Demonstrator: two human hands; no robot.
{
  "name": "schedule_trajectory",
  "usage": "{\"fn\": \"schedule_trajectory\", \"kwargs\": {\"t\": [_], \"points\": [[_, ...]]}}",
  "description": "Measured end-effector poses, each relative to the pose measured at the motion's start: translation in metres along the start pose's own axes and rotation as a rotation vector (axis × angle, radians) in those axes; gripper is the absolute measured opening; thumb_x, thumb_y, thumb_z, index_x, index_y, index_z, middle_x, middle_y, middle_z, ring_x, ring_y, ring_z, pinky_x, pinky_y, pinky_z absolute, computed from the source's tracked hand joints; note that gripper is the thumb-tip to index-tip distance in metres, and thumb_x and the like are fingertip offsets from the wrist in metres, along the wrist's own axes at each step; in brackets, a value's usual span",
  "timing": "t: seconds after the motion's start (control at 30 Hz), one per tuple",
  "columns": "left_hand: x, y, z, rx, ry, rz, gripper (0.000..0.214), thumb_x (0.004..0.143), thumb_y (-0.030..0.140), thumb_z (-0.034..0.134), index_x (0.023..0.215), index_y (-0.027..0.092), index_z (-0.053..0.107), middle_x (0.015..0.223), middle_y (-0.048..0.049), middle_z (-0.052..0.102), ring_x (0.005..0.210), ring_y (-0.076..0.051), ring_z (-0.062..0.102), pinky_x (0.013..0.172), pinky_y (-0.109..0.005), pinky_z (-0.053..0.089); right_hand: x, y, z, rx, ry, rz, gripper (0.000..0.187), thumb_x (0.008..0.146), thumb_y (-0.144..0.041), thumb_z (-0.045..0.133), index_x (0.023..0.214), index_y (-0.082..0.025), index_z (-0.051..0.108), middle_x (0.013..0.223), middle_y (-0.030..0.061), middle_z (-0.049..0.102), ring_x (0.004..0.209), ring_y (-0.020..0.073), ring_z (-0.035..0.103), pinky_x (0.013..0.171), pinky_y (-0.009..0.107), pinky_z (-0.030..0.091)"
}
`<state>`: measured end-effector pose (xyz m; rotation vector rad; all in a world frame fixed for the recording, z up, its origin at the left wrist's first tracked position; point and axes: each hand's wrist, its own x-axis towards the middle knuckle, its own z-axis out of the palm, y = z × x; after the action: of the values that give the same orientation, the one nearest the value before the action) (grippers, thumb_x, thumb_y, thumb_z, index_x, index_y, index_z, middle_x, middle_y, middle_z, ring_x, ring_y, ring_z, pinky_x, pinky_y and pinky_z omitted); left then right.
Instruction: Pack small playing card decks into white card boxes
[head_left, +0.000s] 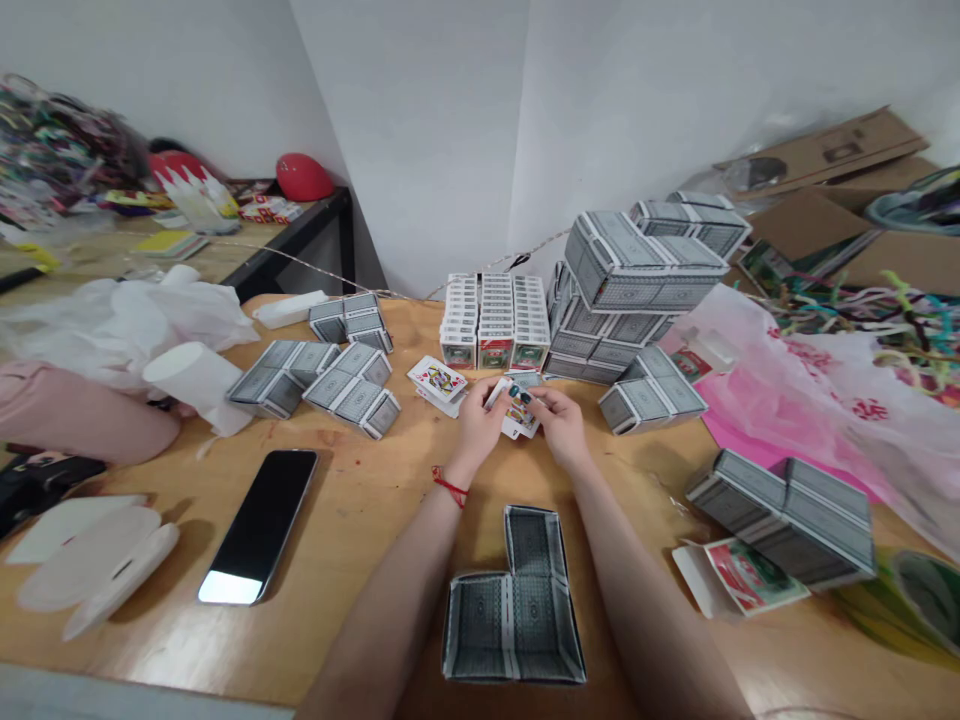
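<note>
My left hand (478,418) and my right hand (561,424) meet over the middle of the wooden table (352,520). Both are closed around a small deck of playing cards (517,412), face up between the fingers. A red string is tied round my left wrist. Just left of my hands lies a loose pile of cards (437,384) with a queen on top. In front of my forearms lies a block of wrapped card packs (516,600). Rows of boxed packs (495,320) stand upright behind my hands.
Grey wrapped bundles are stacked high at the back right (637,280), with more at the left (315,378) and right (787,515). A black phone (261,525) lies at the left front. A pink plastic bag (810,410), white plastic and cardboard boxes crowd the sides.
</note>
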<state>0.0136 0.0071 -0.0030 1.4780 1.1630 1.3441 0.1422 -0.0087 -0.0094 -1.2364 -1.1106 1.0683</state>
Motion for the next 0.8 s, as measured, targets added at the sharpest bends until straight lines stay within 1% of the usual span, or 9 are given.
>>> {"fn": "schedule_trajectory", "kwargs": {"t": [0.03, 0.1, 0.2, 0.3, 0.4, 0.5, 0.67, 0.8], "points": [[0.001, -0.001, 0.001, -0.071, -0.019, -0.027, 0.025, 0.076, 0.026, 0.053, 0.099, 0.016, 0.055, 0.097, -0.0072, 0.061, 0.084, -0.015, 0.057, 0.070, -0.025, 0.045, 0.001, 0.000, -0.001, 0.029, 0.024, 0.014, 0.027, 0.065, -0.038, 0.059, 0.083, -0.018, 0.061, 0.073, 0.0019, 0.063, 0.062, 0.0138, 0.055, 0.059, 0.026, 0.044], [0.003, -0.003, 0.001, -0.178, -0.064, -0.078, 0.031, 0.073, 0.027, 0.056, 0.102, 0.015, 0.055, 0.100, -0.0081, 0.062, 0.084, -0.016, 0.058, 0.069, -0.026, 0.046, 0.002, 0.000, -0.002, 0.085, 0.079, 0.028, 0.028, 0.066, -0.039, 0.058, 0.085, -0.018, 0.060, 0.072, 0.0019, 0.063, 0.062, 0.0141, 0.055, 0.057, 0.025, 0.043], [0.004, -0.006, 0.001, -0.210, -0.112, -0.128, 0.023, 0.072, 0.028, 0.057, 0.090, 0.015, 0.059, 0.085, -0.0050, 0.065, 0.072, -0.014, 0.058, 0.063, -0.026, 0.046, 0.004, 0.001, -0.005, 0.152, 0.135, 0.036, 0.033, 0.065, -0.036, 0.059, 0.093, -0.019, 0.060, 0.078, 0.0026, 0.065, 0.063, 0.0144, 0.056, 0.057, 0.026, 0.044], [0.004, -0.009, 0.000, -0.118, -0.068, -0.143, 0.014, 0.073, 0.028, 0.053, 0.072, 0.014, 0.058, 0.065, -0.0002, 0.059, 0.060, -0.011, 0.053, 0.056, -0.024, 0.042, 0.004, 0.002, -0.006, 0.159, 0.120, 0.062, 0.038, 0.063, -0.033, 0.060, 0.098, -0.020, 0.061, 0.087, 0.0041, 0.065, 0.064, 0.0149, 0.057, 0.058, 0.027, 0.045], [0.005, -0.012, -0.003, -0.007, -0.003, -0.118, 0.014, 0.074, 0.025, 0.050, 0.066, 0.015, 0.053, 0.058, 0.0028, 0.050, 0.054, -0.009, 0.046, 0.052, -0.021, 0.036, 0.004, 0.002, -0.005, 0.147, 0.107, 0.053, 0.034, 0.061, -0.031, 0.062, 0.093, -0.019, 0.064, 0.088, 0.0045, 0.066, 0.067, 0.0158, 0.058, 0.061, 0.029, 0.046], [0.006, -0.014, -0.005, 0.081, 0.016, -0.089, 0.011, 0.075, 0.023, 0.048, 0.068, 0.016, 0.051, 0.058, 0.0035, 0.046, 0.054, -0.009, 0.042, 0.051, -0.021, 0.033, 0.004, 0.001, -0.005, 0.176, 0.092, 0.055, 0.027, 0.060, -0.031, 0.066, 0.084, -0.019, 0.065, 0.081, 0.0032, 0.067, 0.067, 0.0153, 0.058, 0.063, 0.029, 0.046], [0.005, -0.011, -0.006, 0.169, 0.033, -0.059, 0.012, 0.078, 0.021, 0.045, 0.066, 0.016, 0.047, 0.057, 0.0038, 0.043, 0.054, -0.009, 0.041, 0.051, -0.020, 0.031, 0.003, -0.001, -0.005, 0.130, 0.018, 0.102, 0.022, 0.060, -0.036, 0.067, 0.072, -0.018, 0.065, 0.067, 0.0017, 0.066, 0.057, 0.0138, 0.056, 0.057, 0.027, 0.045], [0.005, -0.009, -0.006, 0.186, 0.089, -0.024, 0.012, 0.079, 0.020, 0.044, 0.070, 0.016, 0.050, 0.066, 0.0008, 0.051, 0.063, -0.011, 0.047, 0.058, -0.021, 0.036, 0.003, -0.002, -0.003, 0.106, -0.018, 0.104, 0.025, 0.059, -0.040, 0.068, 0.072, -0.018, 0.065, 0.067, 0.0015, 0.067, 0.059, 0.0142, 0.058, 0.059, 0.027, 0.046]]}}
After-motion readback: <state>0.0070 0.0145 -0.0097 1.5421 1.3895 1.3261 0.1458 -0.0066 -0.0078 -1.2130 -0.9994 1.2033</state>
